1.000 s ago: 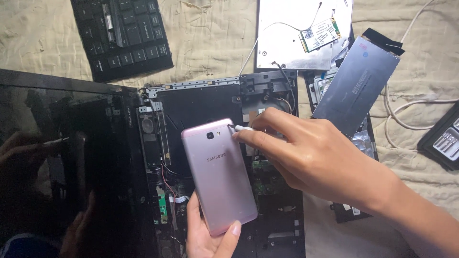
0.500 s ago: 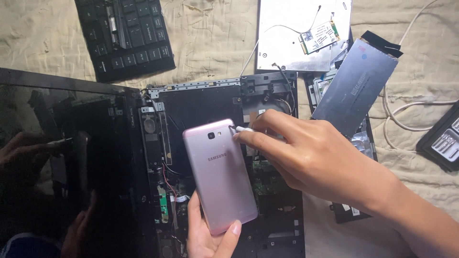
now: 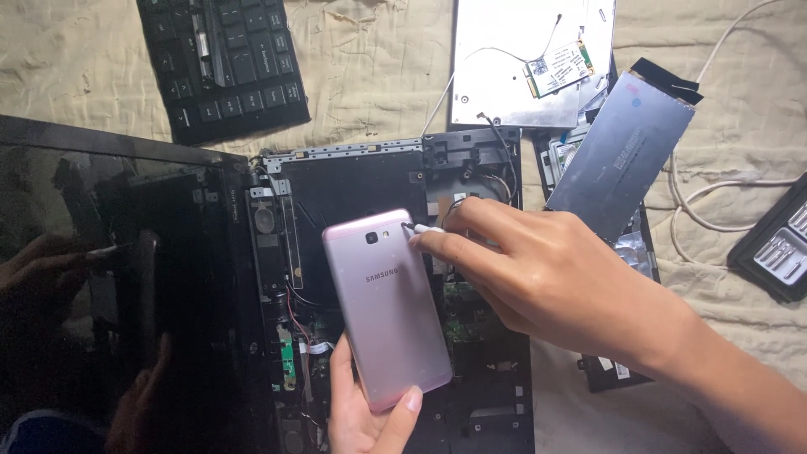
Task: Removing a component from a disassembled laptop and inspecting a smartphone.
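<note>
My left hand grips the pink smartphone back-up by its lower end. My right hand pinches a small white tool against the phone's upper edge, above the opened laptop chassis with its exposed circuit boards.

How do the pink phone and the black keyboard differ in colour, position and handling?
The phone is pink with a smooth back; the keyboard is black and covered in keys. The phone is held up by the left hand over the opened laptop; the keyboard lies flat on the cloth. The right hand touches the phone's top edge with a small white tool; no hand touches the keyboard. Both are flat rectangles.
</note>
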